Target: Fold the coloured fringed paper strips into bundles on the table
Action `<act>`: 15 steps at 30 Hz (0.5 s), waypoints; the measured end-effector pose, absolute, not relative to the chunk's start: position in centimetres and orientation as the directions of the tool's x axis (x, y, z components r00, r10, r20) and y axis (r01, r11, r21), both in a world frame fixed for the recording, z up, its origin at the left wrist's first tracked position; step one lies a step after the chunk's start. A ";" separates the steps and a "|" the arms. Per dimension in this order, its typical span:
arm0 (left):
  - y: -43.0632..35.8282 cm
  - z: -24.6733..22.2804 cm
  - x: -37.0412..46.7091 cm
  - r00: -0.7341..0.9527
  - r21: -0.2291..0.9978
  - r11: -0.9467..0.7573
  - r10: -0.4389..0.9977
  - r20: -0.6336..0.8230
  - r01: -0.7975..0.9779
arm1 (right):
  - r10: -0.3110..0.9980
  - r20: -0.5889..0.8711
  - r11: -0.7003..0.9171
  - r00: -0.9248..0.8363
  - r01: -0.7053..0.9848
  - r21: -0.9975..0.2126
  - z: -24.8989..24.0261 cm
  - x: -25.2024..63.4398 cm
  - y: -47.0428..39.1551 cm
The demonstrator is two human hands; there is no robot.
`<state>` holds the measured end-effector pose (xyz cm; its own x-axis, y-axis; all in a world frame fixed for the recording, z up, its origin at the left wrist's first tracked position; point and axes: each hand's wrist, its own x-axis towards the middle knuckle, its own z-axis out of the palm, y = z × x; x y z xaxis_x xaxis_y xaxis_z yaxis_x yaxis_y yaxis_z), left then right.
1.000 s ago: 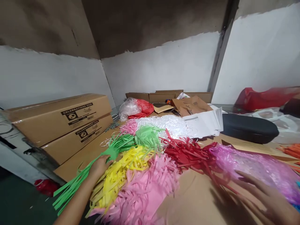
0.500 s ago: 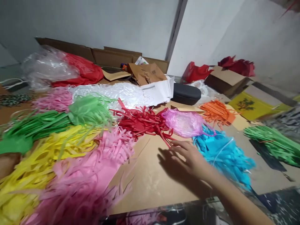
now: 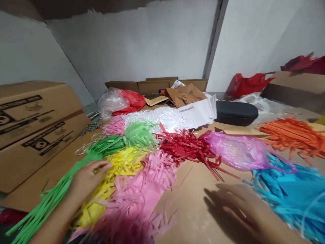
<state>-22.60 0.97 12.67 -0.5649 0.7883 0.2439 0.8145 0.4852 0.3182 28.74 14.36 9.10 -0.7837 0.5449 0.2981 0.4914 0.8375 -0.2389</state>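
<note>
My left hand is over the edge between the green strips and the yellow strips, fingers curled, a small bit of green showing by the fingertips. Whether it grips anything is unclear. My right hand hovers with fingers apart and nothing in it, above bare brown card, left of the blue strips. Pink strips lie between my hands. Red strips and a pink plastic bag lie beyond.
Large cardboard boxes stand at the left. Toward the back lie white strings, papers and a black case. Orange strips are on the right, with an open box behind.
The view has swung left, bringing the boxes into sight. My left hand, barely visible at the left edge before, now shows fully. My right hand appears lower and farther right.
</note>
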 end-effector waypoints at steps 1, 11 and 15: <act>1.1 12.6 -21.7 -0.542 0.277 0.477 0.801 0.254 0.834 | 0.508 0.318 0.861 -0.801 0.460 -0.217 9.1 28.4 14.4; -1.8 11.5 -22.4 -0.621 0.259 0.588 0.781 0.063 0.766 | 0.267 0.524 0.963 -0.809 0.201 -0.179 8.4 27.3 15.9; -1.7 10.6 -23.6 -0.680 0.416 0.604 0.731 0.050 0.680 | 0.314 0.441 0.932 -0.841 0.185 -0.311 9.7 25.7 15.0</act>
